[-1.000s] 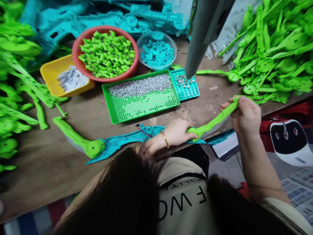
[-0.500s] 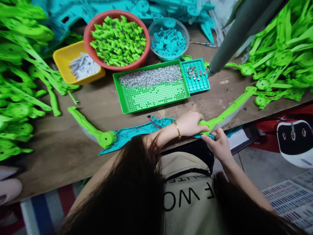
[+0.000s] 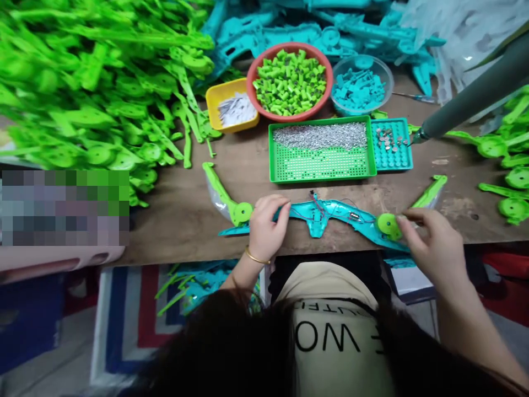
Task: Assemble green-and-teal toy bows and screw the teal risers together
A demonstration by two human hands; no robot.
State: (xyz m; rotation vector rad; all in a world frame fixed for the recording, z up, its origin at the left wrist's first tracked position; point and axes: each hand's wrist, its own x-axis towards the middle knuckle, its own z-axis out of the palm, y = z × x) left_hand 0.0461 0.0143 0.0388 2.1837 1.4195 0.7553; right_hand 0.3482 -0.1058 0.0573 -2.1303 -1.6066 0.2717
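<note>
Turquoise frame [image 3: 316, 223] lies between green tray [image 3: 322, 177] and table's near edge [image 3: 185, 254].

Place: assembly workshop
Surface: brown wooden table [image 3: 165, 234]
Left edge: tall heap of bright-green moulded plastic parts [image 3: 95, 82]
Toward far edge: piled turquoise plastic shells [image 3: 281, 41]; round red plastic bowl [image 3: 287, 117] of small green pieces [image 3: 289, 77]
Middle: rectangular green perforated tray [image 3: 322, 165] of tiny silvery metal pieces [image 3: 322, 135]
Near edge: long, wired turquoise plastic piece [image 3: 317, 226]

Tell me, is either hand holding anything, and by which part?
That cannot be told: the left hand covers part of the blue strip beside one green disc; the right hand is beside the other green disc.
</note>
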